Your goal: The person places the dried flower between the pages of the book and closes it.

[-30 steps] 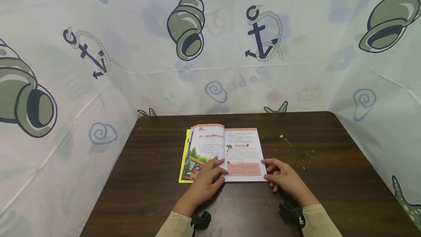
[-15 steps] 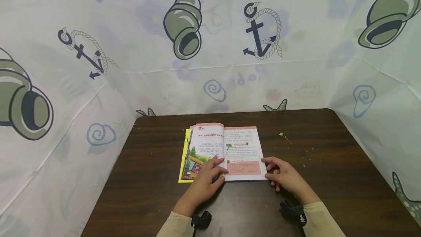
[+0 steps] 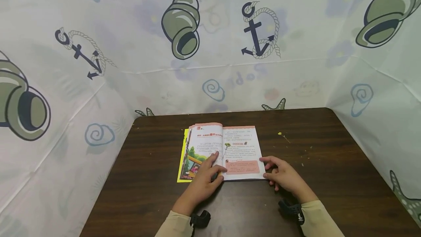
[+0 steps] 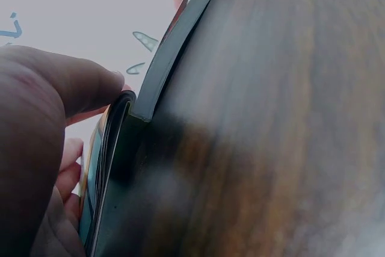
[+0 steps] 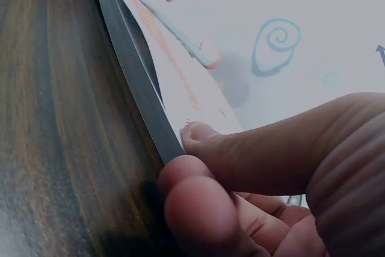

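An open book with a yellow cover edge lies on the dark table in the head view. My left hand rests on the lower left page beside the spine, fingers spread and fairly straight. In the left wrist view its thumb touches the book's lower edge near the fold. My right hand pinches the lower right corner. The right wrist view shows the thumb on the page and a fingertip at the edge, with the top page bowed up from the stack. A small green sprig shows near the spine.
A tiny yellow flower with a thin stem lies on the brown table right of the book. Small crumbs are scattered near it. A pale sheet printed with shells and anchors surrounds the table's back and sides.
My left index finger has moved slightly up the left page, away from the spine. The right hand keeps its place at the corner. The head view has shifted slightly.
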